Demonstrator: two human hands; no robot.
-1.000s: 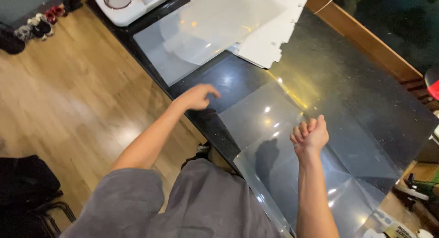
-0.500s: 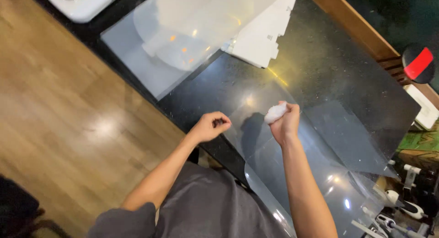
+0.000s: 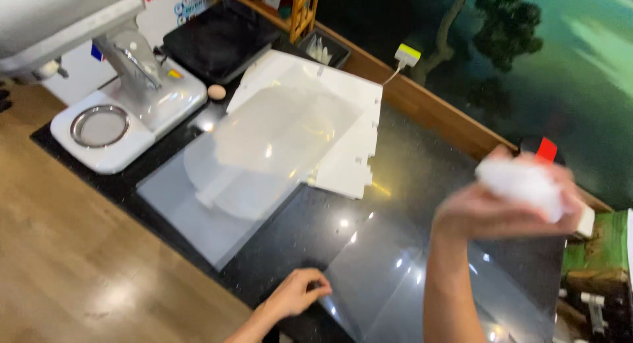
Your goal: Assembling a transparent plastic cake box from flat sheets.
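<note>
Since half a second ago, my right hand [image 3: 511,201] has lifted off the counter, fingers closed around a white crumpled wad [image 3: 521,185] held above the black countertop [image 3: 422,178]. Lower left, my left hand [image 3: 297,293] pinches the corner of a clear plastic sheet [image 3: 395,277] lying flat there.

The right hand [image 3: 508,204] is blurred, and the white crumpled thing [image 3: 521,183] in it too; I cannot tell if it is cloth or paper. The clear sheet [image 3: 422,283] near the left hand [image 3: 297,293] is cut off by the bottom edge. The white stand mixer [image 3: 99,72] loses its top at the upper edge. The small red object [image 3: 546,149] is half hidden behind the hand.
</note>
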